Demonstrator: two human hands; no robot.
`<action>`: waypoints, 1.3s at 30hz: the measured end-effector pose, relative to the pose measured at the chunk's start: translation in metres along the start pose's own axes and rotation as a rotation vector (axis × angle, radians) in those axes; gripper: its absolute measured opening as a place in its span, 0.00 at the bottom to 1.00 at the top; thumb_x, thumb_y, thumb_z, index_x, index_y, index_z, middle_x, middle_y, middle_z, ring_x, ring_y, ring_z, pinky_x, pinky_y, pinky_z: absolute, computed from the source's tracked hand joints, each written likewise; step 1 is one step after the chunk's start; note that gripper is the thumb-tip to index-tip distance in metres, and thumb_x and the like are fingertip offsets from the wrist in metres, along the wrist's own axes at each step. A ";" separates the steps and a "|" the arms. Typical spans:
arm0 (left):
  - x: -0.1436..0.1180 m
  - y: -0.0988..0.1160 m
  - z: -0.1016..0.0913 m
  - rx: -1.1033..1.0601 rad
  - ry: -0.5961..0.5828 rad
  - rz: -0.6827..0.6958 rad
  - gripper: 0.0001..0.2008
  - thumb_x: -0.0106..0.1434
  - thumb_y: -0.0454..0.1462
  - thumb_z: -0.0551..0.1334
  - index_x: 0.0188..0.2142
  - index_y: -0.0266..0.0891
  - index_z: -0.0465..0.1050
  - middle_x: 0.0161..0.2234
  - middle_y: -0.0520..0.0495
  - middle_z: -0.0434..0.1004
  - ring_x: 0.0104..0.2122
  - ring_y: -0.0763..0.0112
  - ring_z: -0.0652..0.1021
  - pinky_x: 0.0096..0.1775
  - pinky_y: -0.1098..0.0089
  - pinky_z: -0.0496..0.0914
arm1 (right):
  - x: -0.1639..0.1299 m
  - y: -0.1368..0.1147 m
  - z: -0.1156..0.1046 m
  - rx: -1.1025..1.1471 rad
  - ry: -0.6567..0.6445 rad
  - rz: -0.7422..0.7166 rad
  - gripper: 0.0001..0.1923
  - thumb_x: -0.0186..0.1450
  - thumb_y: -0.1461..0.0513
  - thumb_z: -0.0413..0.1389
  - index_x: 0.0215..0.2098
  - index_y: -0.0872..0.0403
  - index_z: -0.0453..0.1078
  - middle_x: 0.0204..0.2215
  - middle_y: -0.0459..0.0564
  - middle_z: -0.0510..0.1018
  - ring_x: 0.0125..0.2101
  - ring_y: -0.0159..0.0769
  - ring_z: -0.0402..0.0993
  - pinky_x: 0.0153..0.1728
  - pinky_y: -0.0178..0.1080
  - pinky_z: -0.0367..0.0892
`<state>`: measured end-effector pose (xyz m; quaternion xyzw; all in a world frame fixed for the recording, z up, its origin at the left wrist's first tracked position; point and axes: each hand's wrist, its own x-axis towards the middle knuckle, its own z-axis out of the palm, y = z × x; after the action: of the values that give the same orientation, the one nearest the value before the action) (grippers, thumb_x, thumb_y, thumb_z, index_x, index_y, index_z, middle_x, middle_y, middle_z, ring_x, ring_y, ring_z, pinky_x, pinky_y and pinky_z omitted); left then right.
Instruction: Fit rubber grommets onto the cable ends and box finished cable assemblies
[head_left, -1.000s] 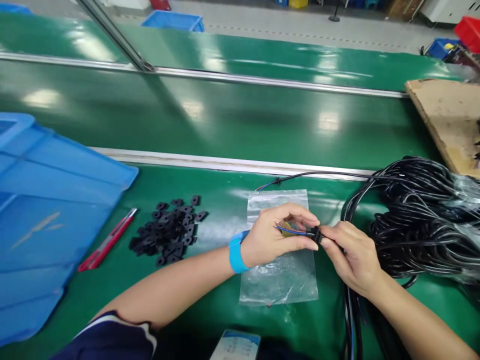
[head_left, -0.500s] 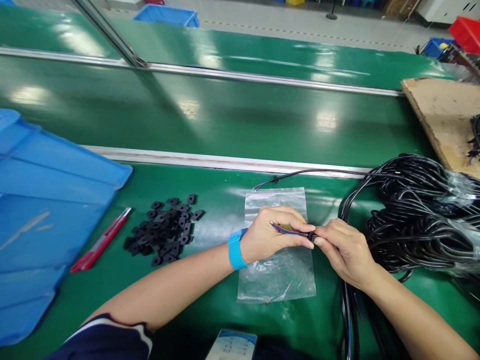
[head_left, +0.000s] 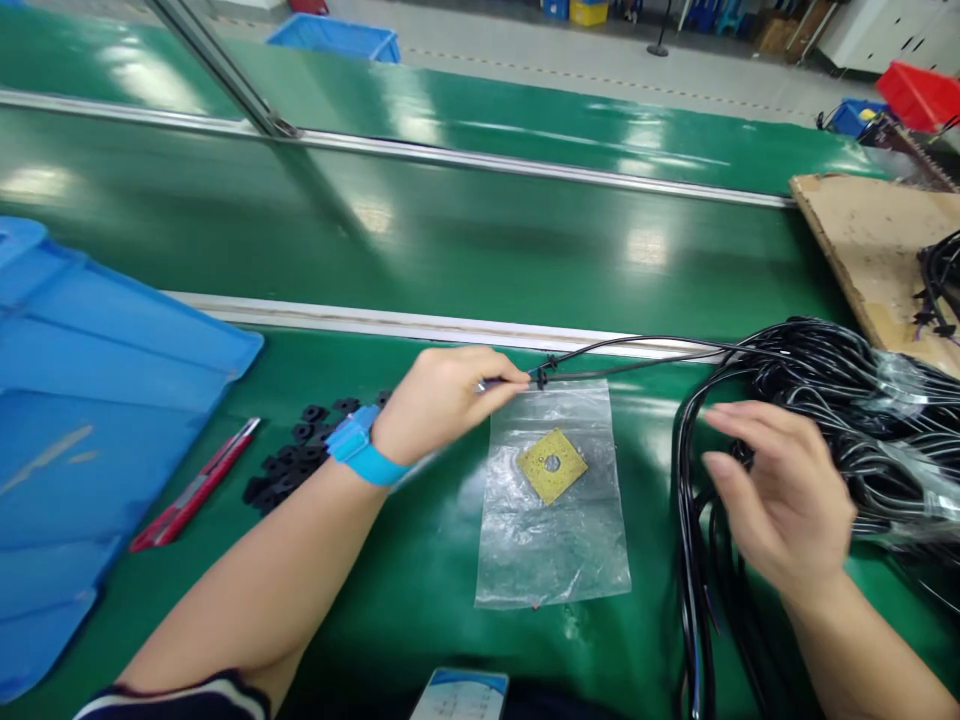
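Note:
My left hand [head_left: 457, 405], with a blue band on its wrist, pinches the end of a black cable [head_left: 622, 372] just above the bag's top edge. A small black clip [head_left: 541, 378] sits on that cable beside my fingertips. Just behind it lies a second cable with a similar black clip [head_left: 552, 362]. My right hand [head_left: 780, 490] is apart from everything, thumb and fingers parted, in front of the black cable coils [head_left: 810, 375]. Between the hands a clear plastic bag [head_left: 555, 560] lies flat, with a yellow square piece with a round hole [head_left: 566, 480] on or in it.
Black blocks [head_left: 292, 465] are heaped partly behind my left wrist. Left of them lie a red utility knife [head_left: 199, 490] and a large blue bin [head_left: 97, 430]. Loose cables [head_left: 686, 560] hang toward me on the right. Cardboard [head_left: 862, 230] lies at the back right.
My left hand has moved left and away from me with the cable end, laying it alongside the other cable. My right hand has let go and moved right, opening. The yellow square is now uncovered.

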<state>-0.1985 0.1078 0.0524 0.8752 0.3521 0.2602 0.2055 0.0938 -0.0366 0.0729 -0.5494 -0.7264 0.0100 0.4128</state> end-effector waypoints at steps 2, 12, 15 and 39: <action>0.000 -0.025 0.009 0.117 0.025 -0.071 0.13 0.69 0.43 0.60 0.37 0.40 0.82 0.37 0.47 0.86 0.37 0.62 0.84 0.42 0.64 0.76 | 0.004 -0.003 -0.014 0.026 0.054 0.004 0.17 0.66 0.69 0.61 0.51 0.48 0.74 0.44 0.50 0.78 0.46 0.40 0.76 0.48 0.44 0.73; 0.001 -0.029 0.009 0.322 -0.032 -0.024 0.20 0.70 0.47 0.60 0.53 0.37 0.77 0.53 0.38 0.80 0.54 0.50 0.78 0.56 0.52 0.70 | -0.033 -0.021 -0.044 -0.449 -0.719 -0.271 0.18 0.64 0.75 0.51 0.45 0.53 0.76 0.36 0.50 0.79 0.34 0.38 0.74 0.35 0.42 0.69; -0.003 -0.010 -0.003 0.272 -0.025 0.027 0.20 0.71 0.49 0.58 0.52 0.39 0.78 0.51 0.40 0.81 0.53 0.50 0.78 0.55 0.51 0.70 | -0.056 -0.023 -0.034 -0.553 -0.827 -0.331 0.14 0.59 0.75 0.54 0.37 0.54 0.75 0.30 0.50 0.75 0.31 0.39 0.71 0.32 0.42 0.65; -0.134 -0.029 -0.079 0.401 0.187 -0.240 0.17 0.70 0.51 0.59 0.48 0.45 0.78 0.48 0.44 0.84 0.52 0.54 0.80 0.55 0.56 0.69 | -0.040 -0.022 0.057 -0.182 -0.346 -0.275 0.09 0.72 0.65 0.55 0.48 0.54 0.76 0.36 0.49 0.79 0.35 0.31 0.77 0.38 0.33 0.74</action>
<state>-0.3429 0.0441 0.0567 0.8226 0.5154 0.2390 0.0236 0.0441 -0.0524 0.0220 -0.4703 -0.8522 -0.0180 0.2284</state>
